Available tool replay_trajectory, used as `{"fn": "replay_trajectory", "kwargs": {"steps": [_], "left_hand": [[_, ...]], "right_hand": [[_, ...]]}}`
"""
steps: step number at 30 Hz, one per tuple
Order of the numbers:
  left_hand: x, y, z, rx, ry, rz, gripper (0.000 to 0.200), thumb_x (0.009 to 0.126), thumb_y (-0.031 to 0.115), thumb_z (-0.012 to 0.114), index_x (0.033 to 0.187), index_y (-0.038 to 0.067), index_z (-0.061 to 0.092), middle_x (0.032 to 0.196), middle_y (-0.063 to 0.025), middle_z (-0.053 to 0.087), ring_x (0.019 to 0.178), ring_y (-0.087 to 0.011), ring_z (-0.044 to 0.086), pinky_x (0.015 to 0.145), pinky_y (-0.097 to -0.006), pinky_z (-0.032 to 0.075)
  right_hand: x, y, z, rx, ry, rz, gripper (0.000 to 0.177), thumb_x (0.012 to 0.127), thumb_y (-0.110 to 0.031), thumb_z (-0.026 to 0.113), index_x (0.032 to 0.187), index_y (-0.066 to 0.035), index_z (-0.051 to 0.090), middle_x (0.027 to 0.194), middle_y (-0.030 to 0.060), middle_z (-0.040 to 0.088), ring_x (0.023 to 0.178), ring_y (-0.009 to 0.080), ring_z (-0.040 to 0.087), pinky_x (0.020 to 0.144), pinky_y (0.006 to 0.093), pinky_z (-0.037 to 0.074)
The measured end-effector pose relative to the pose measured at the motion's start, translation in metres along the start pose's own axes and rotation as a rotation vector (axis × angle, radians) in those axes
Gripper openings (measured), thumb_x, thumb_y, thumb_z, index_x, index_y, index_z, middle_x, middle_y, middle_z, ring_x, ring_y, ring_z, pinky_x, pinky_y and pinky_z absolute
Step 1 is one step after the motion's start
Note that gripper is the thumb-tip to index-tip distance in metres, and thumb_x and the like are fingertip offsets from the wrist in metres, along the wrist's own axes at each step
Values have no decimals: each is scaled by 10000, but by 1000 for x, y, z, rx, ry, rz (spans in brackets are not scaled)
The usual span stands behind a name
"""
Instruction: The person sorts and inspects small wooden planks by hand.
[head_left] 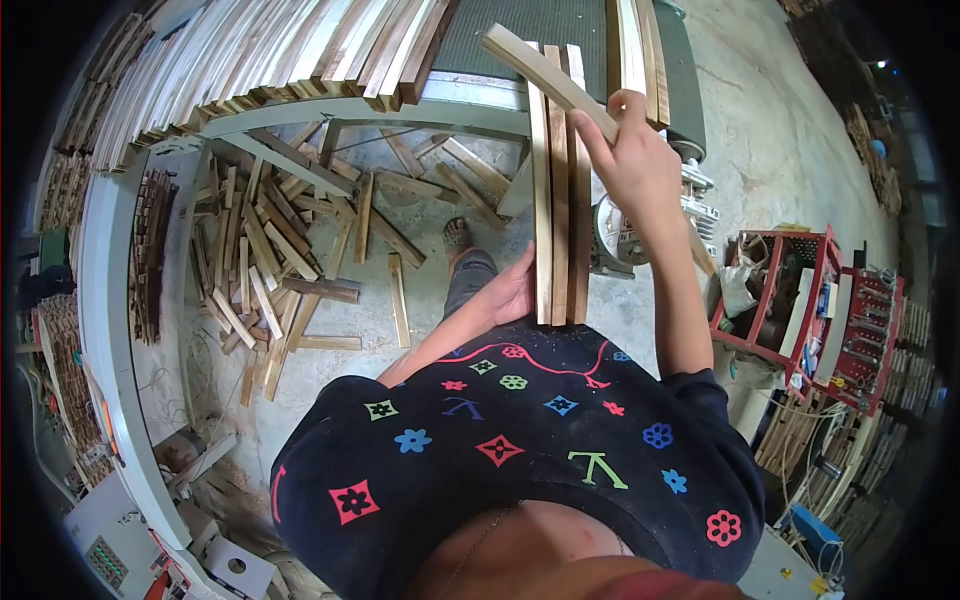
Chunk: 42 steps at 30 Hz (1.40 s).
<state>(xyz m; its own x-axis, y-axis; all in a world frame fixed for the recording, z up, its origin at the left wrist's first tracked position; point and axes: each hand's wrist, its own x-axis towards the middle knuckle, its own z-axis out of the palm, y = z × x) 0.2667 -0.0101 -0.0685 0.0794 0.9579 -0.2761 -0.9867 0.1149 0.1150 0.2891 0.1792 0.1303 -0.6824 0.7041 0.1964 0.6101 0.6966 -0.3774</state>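
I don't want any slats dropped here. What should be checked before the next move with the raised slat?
1. Right hand grip on raised slat: ok, fingers closed around it.
2. Left hand on bundle of slats: cannot tell, it touches the lower edge but the fingers are hidden.
3. Bundle's lower ends level: ok.
4. Floor near the foot: not ok, loose offcuts lie scattered.
5. Raised slat clear of the green belt machine behind: cannot tell.
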Motion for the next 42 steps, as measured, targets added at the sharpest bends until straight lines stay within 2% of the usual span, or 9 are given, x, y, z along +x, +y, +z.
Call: {"fn": "replay_trajectory", "kwargs": {"steps": [6,12,15,17,18,27,35,39,42], "left_hand": [[-4,26,-7,49,-91,-73,763,999,584,460,1520,40,339,1438,-194,508,1328,-333,521,1097,-528,455],[2,32,-29,-90,-348,-20,824,977,630,475,1527,34,331,1381,-186,545,1306,-330,537,1095,-506,464],[-18,41,-1,43,-166,-81,795,988,672,416,1513,75,399,1339,-139,596,1181,-277,626,1001,-398,518],[-15,39,13,-14,-18,18,853,958,717,420,1518,73,394,1380,-156,573,1240,-331,594,1052,-420,496],[-11,40,2,2,-158,0,918,923,764,406,1530,76,374,1428,-165,541,1293,-346,559,1089,-436,473],[-15,42,9,65,-69,-4,891,935,685,480,1575,96,288,1521,-158,459,1355,-284,515,1114,-499,456],[-13,53,8,30,-352,-99,814,990,642,446,1574,95,299,1562,-160,405,1424,-300,433,1162,-520,369],[-9,52,1,68,-220,-76,822,979,650,460,1567,94,316,1551,-151,420,1419,-310,433,1169,-512,354],[-9,49,-29,44,-90,-107,756,1001,608,458,1560,115,328,1537,-117,445,1407,-293,447,1167,-490,363]], "right_hand": [[-2,18,-9,276,-129,195,653,993,-492,549,1405,4,444,971,308,696,907,414,701,789,455,537],[-21,5,-55,-133,-402,-431,385,873,-182,698,1248,-177,614,971,133,709,917,361,703,756,414,559],[-38,-24,-76,-285,-64,-757,165,832,-161,666,993,-168,700,1234,143,651,1132,322,651,1028,454,485],[-42,-20,-66,-458,59,-652,196,832,-159,651,1013,-187,718,1354,164,592,1198,350,613,1093,487,425],[-43,-15,-57,-546,126,-597,213,832,-157,643,1023,-196,727,1414,175,562,1231,364,594,1125,503,396],[-54,55,56,37,89,-431,516,846,-49,622,1319,-253,655,1460,283,495,1168,404,641,940,433,547],[-74,52,104,1202,84,72,481,1058,-61,463,1514,21,335,1395,234,575,1252,233,597,1020,337,493],[-67,29,103,876,45,181,596,999,-171,624,1497,34,370,1329,217,605,1206,244,612,995,341,504],[-52,-1,104,396,26,8,1000,829,-424,757,1540,52,241,1446,350,386,1323,481,423,1094,540,372]]}}
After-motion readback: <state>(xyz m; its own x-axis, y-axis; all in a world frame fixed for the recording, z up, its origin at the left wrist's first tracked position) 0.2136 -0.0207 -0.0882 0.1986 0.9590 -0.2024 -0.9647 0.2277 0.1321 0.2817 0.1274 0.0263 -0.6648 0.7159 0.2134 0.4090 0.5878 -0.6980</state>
